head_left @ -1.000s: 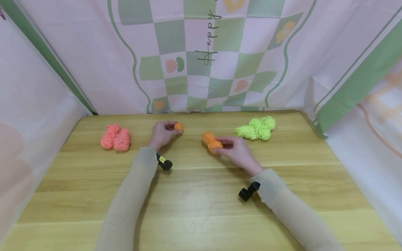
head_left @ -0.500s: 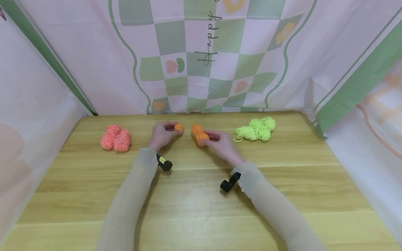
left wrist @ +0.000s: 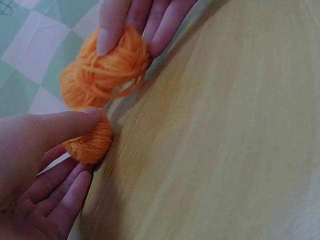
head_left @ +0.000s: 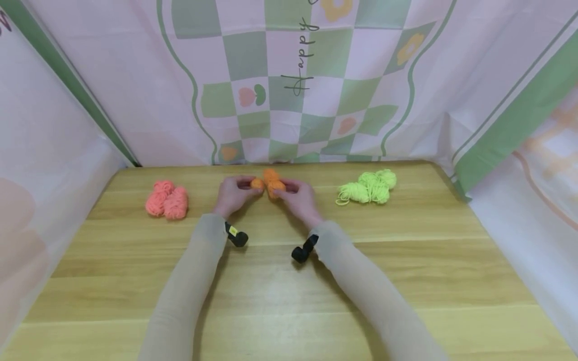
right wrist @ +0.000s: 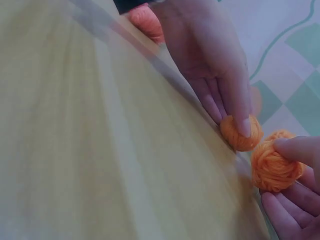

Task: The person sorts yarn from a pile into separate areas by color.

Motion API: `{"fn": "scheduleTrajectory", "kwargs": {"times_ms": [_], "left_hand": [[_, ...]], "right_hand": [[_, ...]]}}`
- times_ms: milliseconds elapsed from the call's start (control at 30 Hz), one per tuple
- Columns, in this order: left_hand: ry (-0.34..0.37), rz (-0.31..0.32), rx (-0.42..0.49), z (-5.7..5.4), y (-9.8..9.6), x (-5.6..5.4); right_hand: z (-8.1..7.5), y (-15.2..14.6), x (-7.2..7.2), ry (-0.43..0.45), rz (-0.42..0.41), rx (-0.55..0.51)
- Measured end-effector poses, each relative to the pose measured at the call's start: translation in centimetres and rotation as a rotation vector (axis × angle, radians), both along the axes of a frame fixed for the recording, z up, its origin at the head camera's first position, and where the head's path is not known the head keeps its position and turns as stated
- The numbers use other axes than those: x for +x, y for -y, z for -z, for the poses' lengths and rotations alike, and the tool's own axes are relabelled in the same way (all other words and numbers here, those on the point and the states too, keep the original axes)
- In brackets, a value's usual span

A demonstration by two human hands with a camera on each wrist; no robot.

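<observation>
Near the back of the wooden table, my left hand (head_left: 232, 195) pinches a small orange yarn ball (head_left: 257, 184) between thumb and fingers. My right hand (head_left: 300, 199) grips a larger orange yarn bundle (head_left: 272, 180), tied in at the middle, just to its right. In the left wrist view the bundle (left wrist: 107, 62) hangs close against the small ball (left wrist: 92, 140); whether they touch I cannot tell. The right wrist view has my right thumb on top of the bundle (right wrist: 275, 167) and its fingers underneath, beside the small ball (right wrist: 241, 133).
Two pink yarn bundles (head_left: 166, 199) lie side by side at the table's left. Several lime-yellow yarn bundles (head_left: 370, 186) lie at the right with a loose strand. A checked cloth (head_left: 289, 100) hangs along the table's back edge.
My right hand has carried the orange yarn bundle leftward and back, up beside the small ball. My left hand has stayed in place.
</observation>
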State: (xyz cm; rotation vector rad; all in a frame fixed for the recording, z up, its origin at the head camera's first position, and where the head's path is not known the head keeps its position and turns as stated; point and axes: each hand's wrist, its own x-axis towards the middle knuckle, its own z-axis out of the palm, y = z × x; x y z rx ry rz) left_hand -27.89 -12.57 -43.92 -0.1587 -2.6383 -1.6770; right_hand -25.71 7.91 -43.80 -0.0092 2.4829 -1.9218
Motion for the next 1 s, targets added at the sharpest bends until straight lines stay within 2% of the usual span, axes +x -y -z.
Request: {"fn": "scheduleTrajectory", "kwargs": {"times_ms": [200,533,667,867,1000], "left_hand": [[0.005,0.015,-0.016,0.0,-0.2,-0.2],[0.001,0.049,-0.021,0.1,-0.1,-0.4],[0.020,0.049,0.002,0.1,0.1,-0.4],[0.071,0.017,0.075,0.2,0.5,0.2],[0.083,0.020,0.083,0.1,1.0,0.6]], "right_hand": [[0.0,0.6,-0.8,-0.003,0.024,0.017],[-0.3,0.6,-0.6,-0.034,-0.059,0.034],[-0.2,0.5,-0.6,-0.036,-0.087,0.025],[-0.5,-0.4,0.1,-0.004,-0.115,0.035],[-1.0,-1.6,0.7,-0.021,-0.139,0.079]]}}
